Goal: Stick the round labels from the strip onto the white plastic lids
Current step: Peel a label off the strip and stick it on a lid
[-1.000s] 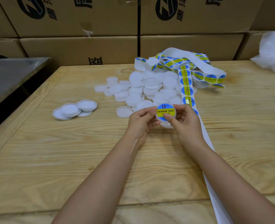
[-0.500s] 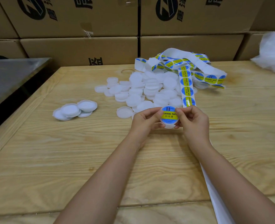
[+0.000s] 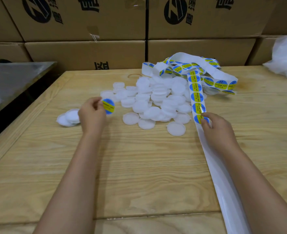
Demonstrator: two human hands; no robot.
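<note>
Both hands have parted since half a second ago: then they held one labelled lid together at the middle, now the left hand (image 3: 92, 115) has carried it off to its own side and the right hand (image 3: 218, 130) has gone to the strip.

Head view: one labelled lid (image 3: 108, 106) sits pinched in the left hand's fingertips, sticking out just right of them, tilted up on edge with its blue and yellow face toward the camera and the yellow band running diagonally. A small stack of lids (image 3: 68, 117) lies just left of that hand, partly hidden, so uncounted. The loose pile of blank lids (image 3: 156, 98) between the two hands is too many to count.

One label strip (image 3: 196, 92) runs lengthwise away from the person, from the far tangle down under the right hand; five labels show on the straight run. The right fingertips, curled, lie on the nearest label (image 3: 198, 119); pinching or only pressing, I cannot tell. Below that hand the bare backing (image 3: 223, 174) trails toward the person across the wooden table (image 3: 139, 166).
</note>
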